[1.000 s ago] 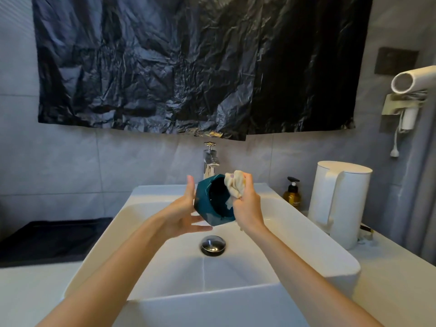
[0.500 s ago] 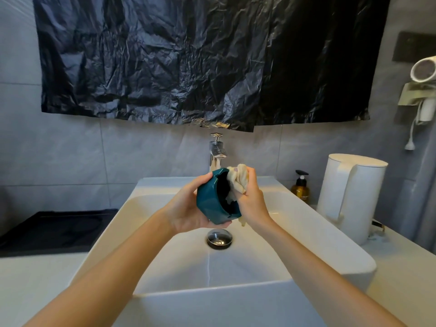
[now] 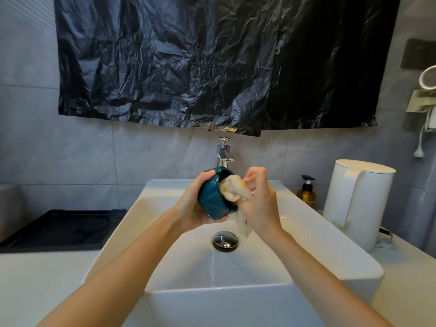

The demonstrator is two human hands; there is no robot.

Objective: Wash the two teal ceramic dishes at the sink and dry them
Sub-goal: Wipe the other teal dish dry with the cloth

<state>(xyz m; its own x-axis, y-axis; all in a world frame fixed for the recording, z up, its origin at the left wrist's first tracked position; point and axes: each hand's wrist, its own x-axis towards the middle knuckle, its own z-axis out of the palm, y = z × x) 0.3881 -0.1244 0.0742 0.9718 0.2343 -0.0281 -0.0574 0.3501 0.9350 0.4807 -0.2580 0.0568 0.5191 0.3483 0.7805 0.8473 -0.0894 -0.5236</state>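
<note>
The right hand (image 3: 259,204) is shifting lower along the bowl's mouth than half a second ago, and the cloth (image 3: 233,192), which was bunched up at the top rim, is now sitting deeper across the opening with a tail dangling below the palm. The left hand (image 3: 197,204) is cupping the teal bowl (image 3: 212,199) from behind and beneath, fingers curled tight over its back wall, thumb hooking the top edge. The bowl is glossy glazed ceramic with angular facets, tipped on its side so its dark opening is facing right, and it is hanging above the sink (image 3: 306,232), just in front of the tap (image 3: 224,154). The right hand's fingers are pinching together on the pale, crumpled, damp-looking cloth, pressing it into the bowl's mouth. Only one teal dish is showing. Below, the round chrome drain plug (image 3: 225,240) is gleaming in the smooth white rectangular basin. To the right, a small amber pump bottle (image 3: 306,194) with a black top is carrying a label that seems to begin "SHAM", too small to read fully. Beside it a matte white kettle (image 3: 356,199) is standing on the counter. Wrinkled shiny black plastic sheet (image 3: 212,62) is covering the grey tiled wall above
</note>
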